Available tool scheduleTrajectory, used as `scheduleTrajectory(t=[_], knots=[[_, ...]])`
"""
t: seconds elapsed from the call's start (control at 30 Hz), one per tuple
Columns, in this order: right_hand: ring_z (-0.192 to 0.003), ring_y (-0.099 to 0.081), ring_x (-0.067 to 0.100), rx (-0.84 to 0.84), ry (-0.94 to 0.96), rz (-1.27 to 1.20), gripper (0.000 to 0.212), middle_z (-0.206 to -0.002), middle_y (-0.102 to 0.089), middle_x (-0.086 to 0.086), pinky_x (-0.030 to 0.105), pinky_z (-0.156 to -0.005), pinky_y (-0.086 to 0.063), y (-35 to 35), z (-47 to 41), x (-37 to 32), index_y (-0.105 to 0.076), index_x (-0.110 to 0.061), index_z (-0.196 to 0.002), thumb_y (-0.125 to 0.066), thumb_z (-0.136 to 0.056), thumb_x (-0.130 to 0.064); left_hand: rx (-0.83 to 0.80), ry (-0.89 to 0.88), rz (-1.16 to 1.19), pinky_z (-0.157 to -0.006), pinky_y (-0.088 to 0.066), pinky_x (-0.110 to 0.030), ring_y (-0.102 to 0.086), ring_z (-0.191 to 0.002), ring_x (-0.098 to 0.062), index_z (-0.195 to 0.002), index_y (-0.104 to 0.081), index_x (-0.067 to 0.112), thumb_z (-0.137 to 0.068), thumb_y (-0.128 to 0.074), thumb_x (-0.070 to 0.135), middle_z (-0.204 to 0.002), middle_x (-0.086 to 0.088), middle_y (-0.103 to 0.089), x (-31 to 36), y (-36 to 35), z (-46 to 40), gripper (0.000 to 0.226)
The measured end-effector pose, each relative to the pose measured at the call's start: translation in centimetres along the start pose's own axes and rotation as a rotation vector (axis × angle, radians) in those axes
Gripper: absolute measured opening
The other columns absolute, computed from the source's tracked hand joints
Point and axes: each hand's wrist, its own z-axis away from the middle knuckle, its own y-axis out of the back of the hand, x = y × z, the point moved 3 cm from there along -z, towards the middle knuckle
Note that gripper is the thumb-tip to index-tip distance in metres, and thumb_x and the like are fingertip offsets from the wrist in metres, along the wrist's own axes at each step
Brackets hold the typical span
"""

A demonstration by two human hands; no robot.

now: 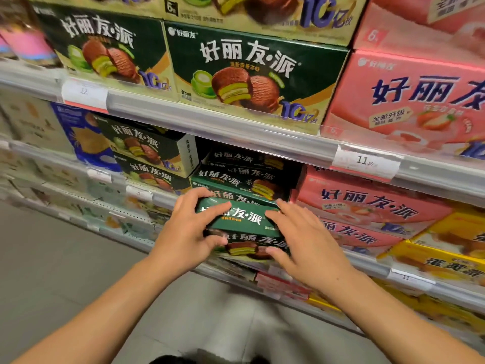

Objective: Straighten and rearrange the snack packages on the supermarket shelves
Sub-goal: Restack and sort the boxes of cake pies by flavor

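Box: the green pie box [240, 219] sits at the front of the middle shelf, on a stack of the same boxes, tilted toward me
Left hand: my left hand [189, 227] curls round its left end, thumb underneath
Right hand: my right hand [296, 237] lies flat on its right end, fingers straight, pressing
Doing it well: I'd push both ends evenly, keeping its front parallel with the shelf rail [236, 132], beside the pink boxes [367, 203]
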Motion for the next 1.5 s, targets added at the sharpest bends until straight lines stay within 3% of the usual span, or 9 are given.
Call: scheduleTrajectory(t=[0.23, 0.4, 0.53, 0.63, 0.77, 0.93, 1.03, 1.13, 1.5], knots=[[-0.113, -0.058, 0.033, 0.187, 0.043, 0.086, 0.057, -0.128, -0.059, 0.008, 0.046, -0.097, -0.045, 2.9, -4.2, -3.2, -0.059, -0.015, -0.129, -0.079, -0.078, -0.030, 0.084, -0.063, 0.074, -0.096, -0.048, -0.054, -0.040, -0.126, -0.030, -0.135, -0.058, 0.022, -0.066, -0.089, 0.023, -0.133, -0.005, -0.039, -4.0, 3.8, -1.8, 0.076], [-0.113, -0.056, 0.040, 0.360, -0.018, 0.140, 0.057, -0.128, -0.058, 0.016, 0.052, -0.096, -0.046, 4.6, -6.2, -5.3, -0.058, -0.006, -0.129, -0.078, -0.078, -0.020, 0.145, 0.006, 0.187, -0.110, -0.024, -0.029, -0.015, -0.138, -0.002, -0.151, 0.010, 0.042, -0.076, -0.070, 0.055, -0.153, 0.008, -0.017, -7.5, 5.6, -3.3, 0.111], [-0.116, -0.053, 0.041, 0.368, -0.140, 0.190, 0.055, -0.130, -0.057, 0.019, 0.052, -0.098, -0.042, 4.2, -7.3, -6.3, -0.058, -0.004, -0.129, -0.076, -0.078, -0.015, 0.034, 0.043, 0.324, -0.111, -0.029, -0.028, -0.024, -0.136, 0.001, -0.154, -0.012, 0.031, -0.083, -0.058, 0.058, -0.154, 0.010, -0.024, -9.9, 4.5, -2.8, 0.089], [-0.112, -0.053, 0.041, 0.327, -0.222, 0.236, 0.057, -0.128, -0.057, 0.019, 0.053, -0.097, -0.043, 3.9, -7.4, -5.9, -0.057, -0.004, -0.129, -0.076, -0.076, -0.011, -0.104, 0.012, 0.383, -0.113, -0.025, -0.026, -0.018, -0.143, -0.001, -0.155, -0.007, 0.034, -0.090, -0.058, 0.048, -0.159, 0.014, -0.016, -10.2, 3.2, -3.3, 0.084], [-0.106, -0.054, 0.039, 0.297, -0.274, 0.279, 0.059, -0.123, -0.058, 0.017, 0.049, -0.092, -0.044, 3.7, -7.6, -5.1, -0.056, -0.006, -0.130, -0.077, -0.076, -0.014, -0.155, 0.000, 0.409, -0.102, -0.009, 0.002, -0.002, -0.130, 0.028, -0.154, -0.003, 0.040, -0.094, -0.057, 0.042, -0.150, 0.030, -0.010, -10.1, 2.5, -4.1, 0.081], [-0.092, -0.059, 0.035, 0.283, -0.310, 0.286, 0.056, -0.105, -0.066, 0.011, 0.044, -0.079, -0.046, 3.6, -9.1, -4.4, -0.055, -0.011, -0.130, -0.074, -0.079, -0.020, -0.171, -0.051, 0.337, -0.099, -0.004, 0.007, 0.003, -0.128, 0.030, -0.156, -0.004, 0.029, -0.096, -0.057, 0.033, -0.149, 0.026, -0.011, -10.5, 2.8, -4.9, 0.081], [-0.083, -0.064, 0.036, 0.273, -0.369, 0.285, 0.046, -0.095, -0.070, 0.012, 0.043, -0.073, -0.046, 3.7, -10.2, -3.9, -0.057, -0.013, -0.124, -0.073, -0.082, -0.023, -0.017, -0.183, 0.102, -0.118, -0.015, -0.022, -0.013, -0.146, -0.004, -0.154, -0.021, 0.013, -0.094, -0.059, 0.023, -0.158, 0.001, -0.023, -10.6, 4.0, -5.3, 0.072], [-0.077, -0.064, 0.038, 0.261, -0.408, 0.290, 0.029, -0.086, -0.070, 0.015, 0.040, -0.066, -0.041, 3.7, -10.9, -3.2, -0.057, -0.013, -0.111, -0.067, -0.087, -0.026, 0.097, -0.310, -0.169, -0.117, -0.026, -0.052, -0.028, -0.144, -0.033, -0.146, -0.037, 0.003, -0.091, -0.058, 0.020, -0.154, -0.017, -0.034, -10.5, 5.0, -6.3, 0.061], [-0.077, -0.063, 0.036, 0.165, -0.460, 0.262, 0.018, -0.083, -0.068, 0.013, 0.033, -0.058, -0.034, 3.5, -12.5, -2.0, -0.051, -0.017, -0.088, -0.056, -0.094, -0.033, 0.134, -0.206, -0.477, -0.113, -0.021, -0.059, -0.050, -0.118, -0.043, -0.129, -0.055, 0.002, -0.083, -0.069, 0.031, -0.122, -0.024, -0.058, -12.4, 5.9, -11.0, 0.056]])
